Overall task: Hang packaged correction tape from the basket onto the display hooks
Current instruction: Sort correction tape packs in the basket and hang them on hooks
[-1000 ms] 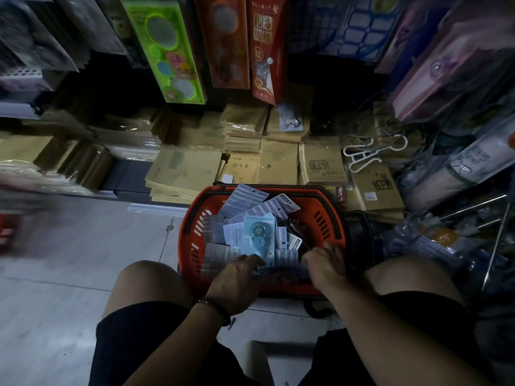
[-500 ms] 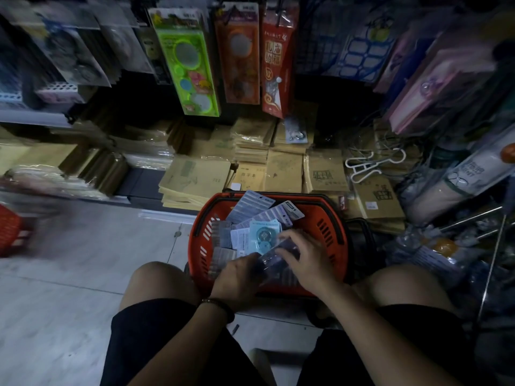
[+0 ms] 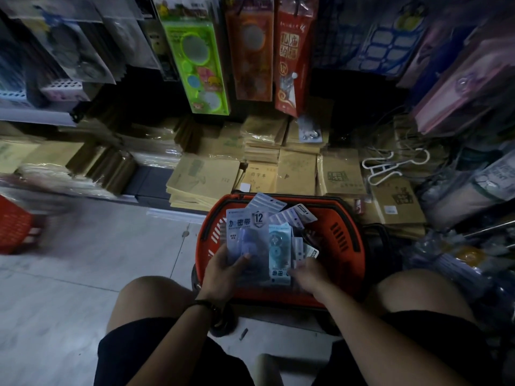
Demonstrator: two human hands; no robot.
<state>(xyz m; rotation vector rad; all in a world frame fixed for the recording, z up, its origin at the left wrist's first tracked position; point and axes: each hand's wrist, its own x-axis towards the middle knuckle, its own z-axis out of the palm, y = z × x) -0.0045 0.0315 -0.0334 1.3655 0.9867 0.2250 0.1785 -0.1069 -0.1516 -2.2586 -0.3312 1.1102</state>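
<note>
An orange basket [image 3: 342, 240] sits on the floor between my knees, with several correction tape packs in it. My left hand [image 3: 223, 271] grips a grey-blue correction tape pack [image 3: 245, 232] marked 12, held upright over the basket's left side, thumb across its front. My right hand [image 3: 308, 277] reaches into the basket beside a teal correction tape pack [image 3: 278, 246], fingers curled among the packs; whether it grips one I cannot tell. More packs [image 3: 292, 215] stick up at the back of the basket.
Stacks of brown notebooks [image 3: 200, 179] line the low shelf behind the basket. Hanging goods, a green pack [image 3: 195, 54] and a red one [image 3: 292, 51], fill the wall above. Metal hooks [image 3: 490, 227] jut out at right. Another red basket [image 3: 14, 224] stands far left.
My left hand has lifted the grey-blue pack upright out of the pile. My right hand let go of the packs it held and dropped lower into the basket. The view tilted up slightly.
</note>
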